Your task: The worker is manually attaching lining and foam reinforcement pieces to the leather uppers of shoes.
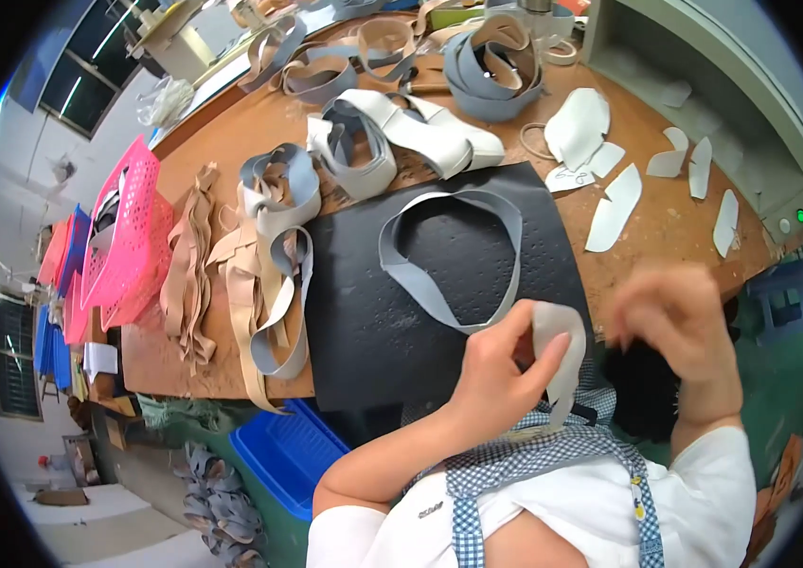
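My left hand (501, 364) is closed in a pinch on a pale grey strip of leather-like material (561, 355), whose end hangs down in front of my apron. Just beyond those fingers lies a grey-blue band loop (403, 275) on a black mat (354, 312); whether it joins the held strip cannot be made out. Off to the right, my right hand (671, 317) is raised above the table's near edge, apart from the strip. Motion smears its fingers, so its grip does not show.
White cut pieces (615, 208) are scattered at the right, before a grey machine housing (704, 57) with lit buttons. Rolled bands (491, 71) and tan strips (191, 270) cover the back and left. A pink basket (127, 237) stands left; a blue bin (278, 454) sits below the edge.
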The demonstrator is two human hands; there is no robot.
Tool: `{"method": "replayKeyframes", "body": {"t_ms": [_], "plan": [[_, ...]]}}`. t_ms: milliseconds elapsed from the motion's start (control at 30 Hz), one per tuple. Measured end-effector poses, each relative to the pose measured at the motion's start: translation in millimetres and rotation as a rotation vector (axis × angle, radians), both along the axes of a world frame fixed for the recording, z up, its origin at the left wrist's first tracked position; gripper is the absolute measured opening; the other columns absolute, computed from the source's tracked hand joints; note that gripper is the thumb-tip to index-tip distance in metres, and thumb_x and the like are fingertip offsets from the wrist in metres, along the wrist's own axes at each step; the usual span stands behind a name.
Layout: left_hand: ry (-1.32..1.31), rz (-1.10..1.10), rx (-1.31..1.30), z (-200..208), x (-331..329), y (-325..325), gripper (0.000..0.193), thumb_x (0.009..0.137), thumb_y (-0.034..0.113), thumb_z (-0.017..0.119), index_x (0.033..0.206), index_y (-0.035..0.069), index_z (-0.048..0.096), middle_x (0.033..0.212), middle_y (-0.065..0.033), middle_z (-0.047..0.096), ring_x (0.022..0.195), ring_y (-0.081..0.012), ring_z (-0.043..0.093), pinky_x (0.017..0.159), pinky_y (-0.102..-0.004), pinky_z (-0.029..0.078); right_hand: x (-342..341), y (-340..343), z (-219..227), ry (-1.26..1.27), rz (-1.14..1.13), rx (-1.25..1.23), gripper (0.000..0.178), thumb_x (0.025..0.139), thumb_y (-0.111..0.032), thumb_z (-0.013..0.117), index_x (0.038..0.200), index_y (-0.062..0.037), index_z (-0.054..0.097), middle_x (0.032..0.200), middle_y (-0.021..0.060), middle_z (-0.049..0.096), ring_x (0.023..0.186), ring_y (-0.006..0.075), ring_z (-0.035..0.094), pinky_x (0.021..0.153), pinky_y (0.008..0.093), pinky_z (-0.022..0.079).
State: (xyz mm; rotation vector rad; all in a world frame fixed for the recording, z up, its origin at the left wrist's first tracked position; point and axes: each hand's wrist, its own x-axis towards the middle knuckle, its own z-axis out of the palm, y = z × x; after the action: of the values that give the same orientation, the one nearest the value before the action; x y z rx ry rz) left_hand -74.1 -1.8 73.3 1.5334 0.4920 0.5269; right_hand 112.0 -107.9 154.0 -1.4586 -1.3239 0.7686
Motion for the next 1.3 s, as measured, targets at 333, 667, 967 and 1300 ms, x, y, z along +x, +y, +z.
{"method": "replayKeyframes", "body": {"t_ms": [333, 667, 967, 1300], "plan": [[-0.083, 0.194, -0.443, -19.2, -60.6, 14.9, 0.027, 0.102, 0.007, 0.054, 0.125, -0.007, 0.056, 0.113, -0.0144, 0.068, 0.099, -0.0198, 0.069, 0.088, -0.0351, 0.059, -49.2, -4.6, -122.9, 0.754, 0.582, -0.592, 0.029, 0.101, -0.017, 0.054, 0.109, 0.0047, 0.071, 0.090, 0.0086, 0.072, 0.079, 0.0116, 0.064, 0.072, 0.0249, 0.051], [-0.069, 0.213, -0.441, -21.4, -63.7, 18.9, 0.032, 0.106, 0.014, 0.046, 0.127, -0.008, 0.057, 0.113, -0.0196, 0.070, 0.099, -0.0276, 0.072, 0.089, -0.0401, 0.060, -29.2, -13.4, -109.1, 0.744, 0.160, -0.238, 0.011, 0.092, -0.005, 0.064, 0.088, 0.0038, 0.070, 0.087, 0.0090, 0.067, 0.078, 0.0135, 0.066, 0.070, 0.0242, 0.052], [-0.122, 0.108, -0.507, -11.9, -46.3, 21.5, 0.044, 0.108, 0.023, 0.039, 0.134, -0.010, 0.052, 0.123, -0.0237, 0.065, 0.109, -0.0309, 0.068, 0.093, -0.0448, 0.057, -65.3, 7.7, -116.0, -0.205, -0.136, 0.103, 0.062, 0.079, -0.019, 0.083, 0.133, -0.0036, 0.055, 0.108, 0.0106, 0.064, 0.086, 0.0210, 0.066, 0.072, 0.0300, 0.053], [0.460, 0.039, 0.903, 2.0, -12.1, 47.1, 0.055, 0.086, 0.005, 0.072, 0.137, 0.002, 0.053, 0.125, -0.0173, 0.066, 0.118, -0.0319, 0.063, 0.098, -0.0387, 0.049, -15.8, 15.7, -145.7, 1.003, -0.269, -0.215, 0.029, 0.099, -0.016, 0.059, 0.123, 0.0010, 0.062, 0.105, 0.0065, 0.070, 0.092, 0.0135, 0.069, 0.081, 0.0299, 0.057]]}}
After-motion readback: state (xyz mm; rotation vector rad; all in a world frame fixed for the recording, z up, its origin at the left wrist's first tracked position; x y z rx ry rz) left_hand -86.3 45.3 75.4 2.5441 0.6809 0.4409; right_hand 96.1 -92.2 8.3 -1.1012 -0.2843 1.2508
